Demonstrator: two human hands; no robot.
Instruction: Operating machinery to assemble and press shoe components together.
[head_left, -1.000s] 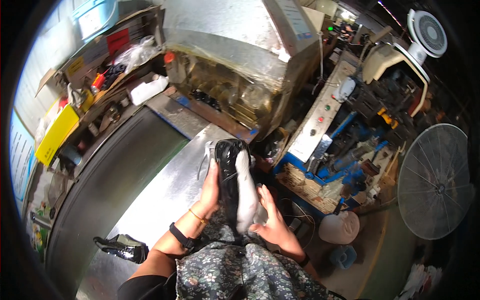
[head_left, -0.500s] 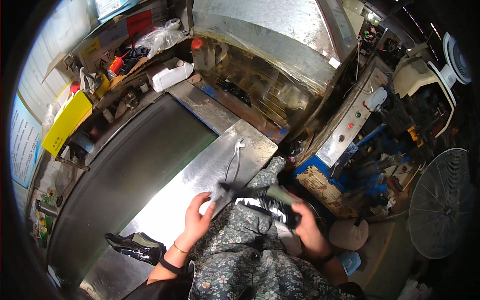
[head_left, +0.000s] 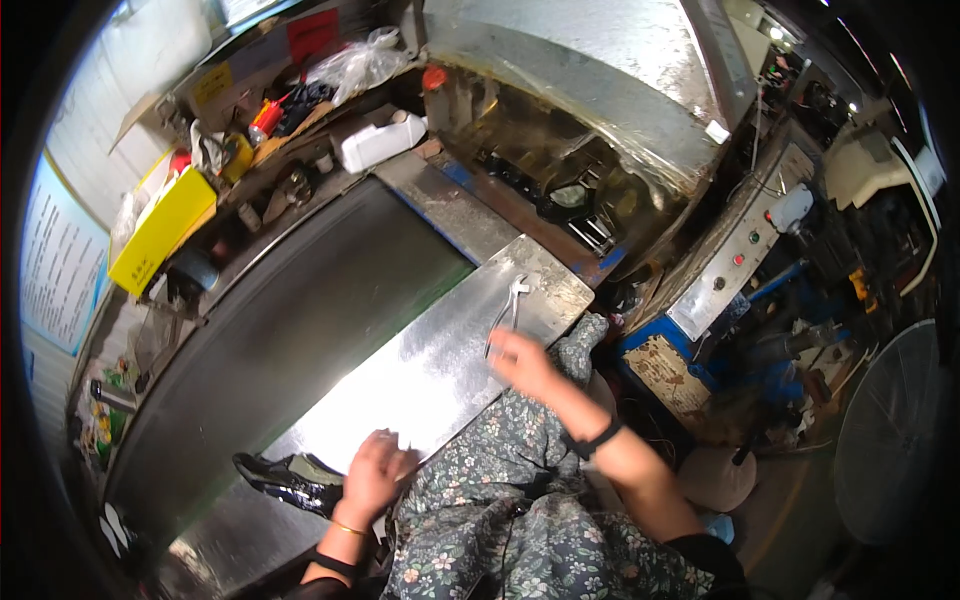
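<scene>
Pliers (head_left: 517,291) lie flat on the bare metal worktop (head_left: 430,350), head pointing away from you and handles toward your right hand (head_left: 523,362), so they're probably laid that way for an easy grab. That hand is half curled, fingertips right at the handle ends; blur hides whether you have hold of them or just hover above. Your right forearm slants in across the floral apron (head_left: 500,490), which likely lets the hand get to the pliers without you leaning. Your left hand (head_left: 375,478) is lower, by the near edge of the worktop, fingers loosely bent; can't make out anything in its grasp, and the fingertips are smeared. Just beside it, on its left, a glossy black shoe (head_left: 288,480) lies on the worktop near the belt; contact with your hand is unclear. The shoe seems parked off to the side to leave the middle free, within short reach of that hand. The apron covers your lap up against the worktop, presumably to guard your clothes. Farther out, the dark belt (head_left: 320,290) runs alongside the metal, a white jug (head_left: 380,143) sits beyond it, apparently set back out of the way, and the button panel (head_left: 735,255) is over on your right, its buttons facing up, likely for quick pressing.
</scene>
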